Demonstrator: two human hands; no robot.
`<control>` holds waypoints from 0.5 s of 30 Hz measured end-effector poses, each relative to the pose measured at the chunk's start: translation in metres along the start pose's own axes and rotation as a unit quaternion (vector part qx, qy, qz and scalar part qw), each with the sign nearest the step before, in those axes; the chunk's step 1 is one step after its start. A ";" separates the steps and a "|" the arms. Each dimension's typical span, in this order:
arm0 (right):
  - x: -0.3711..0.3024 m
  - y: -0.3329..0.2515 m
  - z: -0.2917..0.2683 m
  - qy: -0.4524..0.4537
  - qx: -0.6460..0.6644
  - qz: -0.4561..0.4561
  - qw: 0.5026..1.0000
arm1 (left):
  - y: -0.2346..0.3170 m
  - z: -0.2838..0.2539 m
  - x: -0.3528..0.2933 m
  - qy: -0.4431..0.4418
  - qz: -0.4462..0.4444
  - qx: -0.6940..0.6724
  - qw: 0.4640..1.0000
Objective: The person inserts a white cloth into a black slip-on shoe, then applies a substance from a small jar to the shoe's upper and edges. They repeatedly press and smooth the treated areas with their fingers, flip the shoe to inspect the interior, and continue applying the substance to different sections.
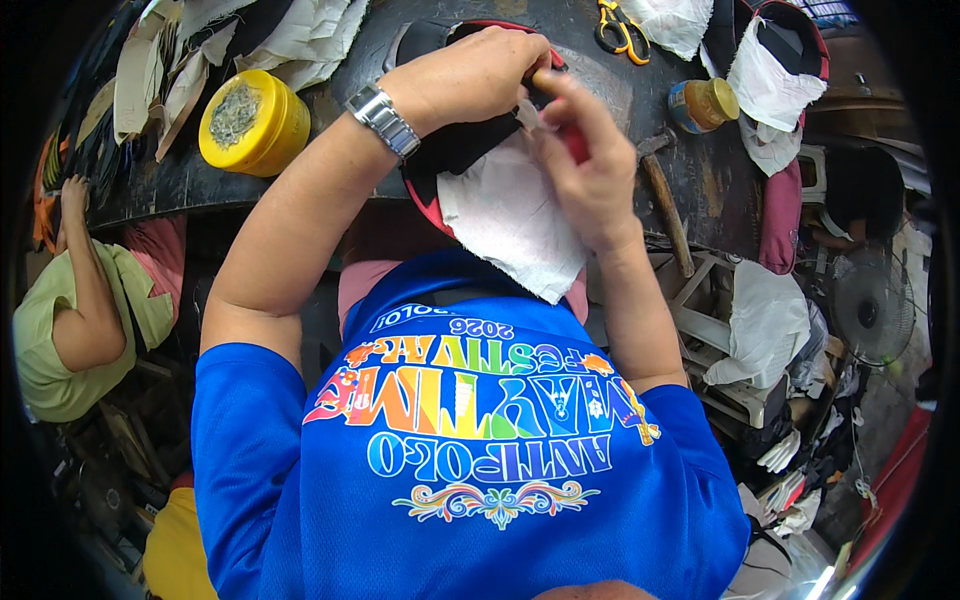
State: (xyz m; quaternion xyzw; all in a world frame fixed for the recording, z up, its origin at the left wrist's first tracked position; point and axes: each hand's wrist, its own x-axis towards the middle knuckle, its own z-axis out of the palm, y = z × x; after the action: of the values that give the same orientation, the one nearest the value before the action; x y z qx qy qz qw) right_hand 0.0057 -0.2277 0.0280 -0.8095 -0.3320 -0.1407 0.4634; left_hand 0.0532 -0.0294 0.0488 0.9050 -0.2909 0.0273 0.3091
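A black piece with red edging (pixel 432 205) lies on the near edge of the dark worktable, partly over my lap; its kind is unclear. White cloth (pixel 515 215) hangs from it toward my shirt. My left hand (pixel 470 80), with a steel watch on the wrist, reaches over the piece, fingers curled and closed at its far side. Close by, my right hand (pixel 585 160) is bent inward, thumb and fingers drawn together and slightly blurred. A pale scrap and something red show by its fingers; whether it grips them is hidden.
Left on the worktable (pixel 700 190) stands a yellow tub (pixel 270 140) of small metal bits. Right lie a hammer (pixel 665 190), a small jar (pixel 703 105) and yellow-handled scissors (pixel 622 35). Cloth scraps (pixel 310 40) lie at the back. Another person (pixel 85 310) sits at left; a fan (pixel 870 305) stands right.
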 end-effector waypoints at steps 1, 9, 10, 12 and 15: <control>-0.005 0.000 0.002 -0.009 -0.034 -0.064 0.997 | 0.003 0.001 0.002 0.008 -0.029 -0.009 1.000; -0.045 0.004 0.010 0.017 0.104 0.024 0.994 | 0.017 0.013 -0.006 0.039 -0.055 0.084 0.994; -0.047 0.005 0.011 0.028 0.127 0.036 0.991 | 0.017 0.014 -0.007 0.039 -0.062 0.088 0.993; -0.048 0.006 0.011 0.038 0.132 0.053 0.989 | 0.018 0.018 -0.009 0.051 -0.063 0.101 0.992; -0.042 0.006 0.011 0.056 0.144 0.077 0.985 | 0.020 0.021 -0.010 0.056 -0.073 0.112 0.989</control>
State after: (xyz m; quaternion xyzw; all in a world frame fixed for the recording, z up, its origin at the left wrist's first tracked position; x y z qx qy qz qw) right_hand -0.0226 -0.2374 -0.0042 -0.7484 -0.2589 -0.0998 0.6025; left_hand 0.0316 -0.0498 0.0404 0.9498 -0.2014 0.0880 0.2224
